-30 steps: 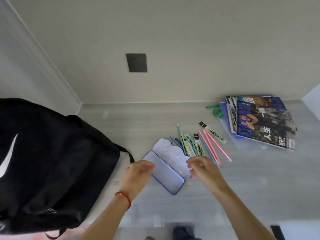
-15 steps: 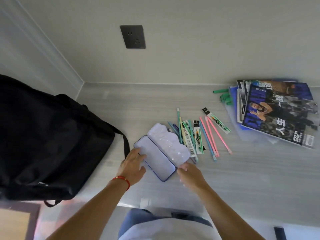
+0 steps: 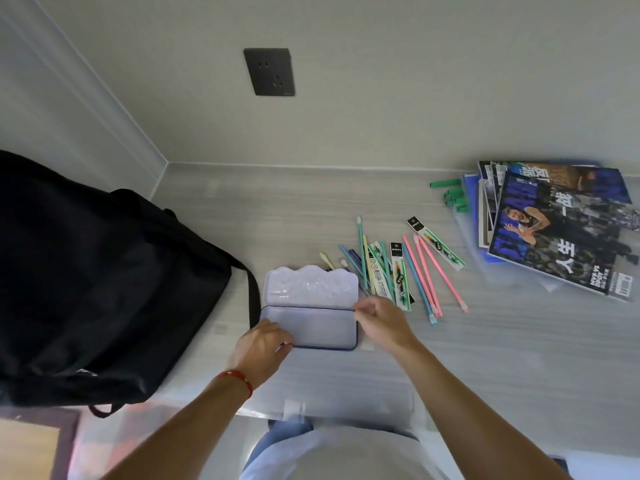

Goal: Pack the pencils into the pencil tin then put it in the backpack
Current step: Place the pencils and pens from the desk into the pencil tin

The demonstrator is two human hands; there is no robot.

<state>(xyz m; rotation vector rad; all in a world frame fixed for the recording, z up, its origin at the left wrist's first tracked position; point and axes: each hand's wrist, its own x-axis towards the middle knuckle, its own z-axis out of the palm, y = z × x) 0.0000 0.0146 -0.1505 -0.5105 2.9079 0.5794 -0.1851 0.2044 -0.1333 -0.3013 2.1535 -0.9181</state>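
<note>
- Since 0.5 s: pencil tin [image 3: 309,311] is lying squared to the desk edge, open, beside backpack [image 3: 97,282].
- Left hand [image 3: 260,351] is gripping its near-left corner.
- Right hand [image 3: 381,322] is pinching its right edge; pencils [image 3: 394,271] are lying loose alongside.

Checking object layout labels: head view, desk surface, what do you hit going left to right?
black backpack → open pencil tin, with the left hand on its near-left corner and the right hand at its right end → loose pencils → green caps → magazine stack
</note>
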